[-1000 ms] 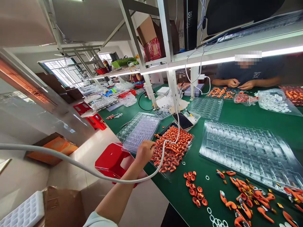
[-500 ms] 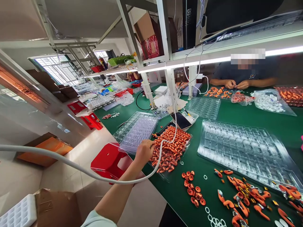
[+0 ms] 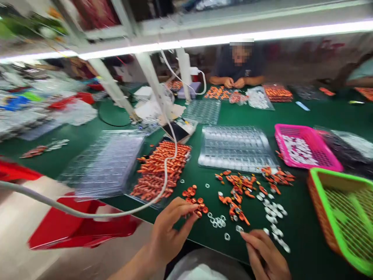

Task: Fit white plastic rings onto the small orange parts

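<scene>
The cups (image 3: 200,200) lie in a small orange cluster on the near part of the green table (image 3: 247,116). The left hand (image 3: 171,229) is at their near edge, thumb and forefinger almost meeting; I cannot tell whether a cup is between them. To the right, a ring (image 3: 239,228) is at the fingertips of the right hand (image 3: 266,251), which are drawn close together; whether they grip it or only touch it is unclear. The loose rings (image 3: 217,222) lie between the two hands.

The step in hand looks like picking up small parts, one kind per hand. The next move calls for a light, precise pinch that leaves neighbouring pieces undisturbed.

Beyond the right hand are white discs (image 3: 274,212) and orange hooks (image 3: 236,190). Farther left is a pile of orange parts (image 3: 154,171); a pink basket (image 3: 314,168) stands to the far right.
</scene>
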{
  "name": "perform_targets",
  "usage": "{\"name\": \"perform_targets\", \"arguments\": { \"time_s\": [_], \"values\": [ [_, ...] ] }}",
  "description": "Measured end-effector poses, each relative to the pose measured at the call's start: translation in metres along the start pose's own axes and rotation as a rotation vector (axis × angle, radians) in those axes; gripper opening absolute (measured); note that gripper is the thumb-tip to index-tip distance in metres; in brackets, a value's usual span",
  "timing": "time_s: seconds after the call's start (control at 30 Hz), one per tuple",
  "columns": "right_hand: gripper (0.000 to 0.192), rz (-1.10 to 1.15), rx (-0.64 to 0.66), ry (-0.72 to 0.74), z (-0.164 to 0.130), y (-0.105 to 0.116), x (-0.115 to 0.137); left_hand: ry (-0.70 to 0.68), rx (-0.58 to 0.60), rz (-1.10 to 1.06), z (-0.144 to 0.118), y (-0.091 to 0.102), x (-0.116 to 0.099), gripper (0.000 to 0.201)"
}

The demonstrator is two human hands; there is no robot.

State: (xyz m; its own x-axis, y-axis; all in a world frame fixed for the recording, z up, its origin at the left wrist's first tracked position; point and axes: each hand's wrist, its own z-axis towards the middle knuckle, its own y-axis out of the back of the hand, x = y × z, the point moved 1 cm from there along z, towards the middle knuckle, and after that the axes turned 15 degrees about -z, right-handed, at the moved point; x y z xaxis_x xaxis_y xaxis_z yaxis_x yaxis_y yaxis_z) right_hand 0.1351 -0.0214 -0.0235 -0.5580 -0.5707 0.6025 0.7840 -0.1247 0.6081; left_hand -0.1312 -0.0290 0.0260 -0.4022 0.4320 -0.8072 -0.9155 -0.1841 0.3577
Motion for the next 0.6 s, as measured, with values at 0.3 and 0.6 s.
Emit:
{"name": "perform_targets", "arguments": {
  "time_s": [0.3,0.6],
  "values": [
    [0.023,-0.194,-0.057,-0.331,-0.018,0.056,-0.020,-0.005,0.397,-0.240,-0.010,-0.093,-0.001,0.021],
    [0.025,-0.501,0.147,-0.052,0.015,0.004,-0.017,-0.023,0.380,0.005,0.010,-0.109,0.010,0.029]
  ]
}}
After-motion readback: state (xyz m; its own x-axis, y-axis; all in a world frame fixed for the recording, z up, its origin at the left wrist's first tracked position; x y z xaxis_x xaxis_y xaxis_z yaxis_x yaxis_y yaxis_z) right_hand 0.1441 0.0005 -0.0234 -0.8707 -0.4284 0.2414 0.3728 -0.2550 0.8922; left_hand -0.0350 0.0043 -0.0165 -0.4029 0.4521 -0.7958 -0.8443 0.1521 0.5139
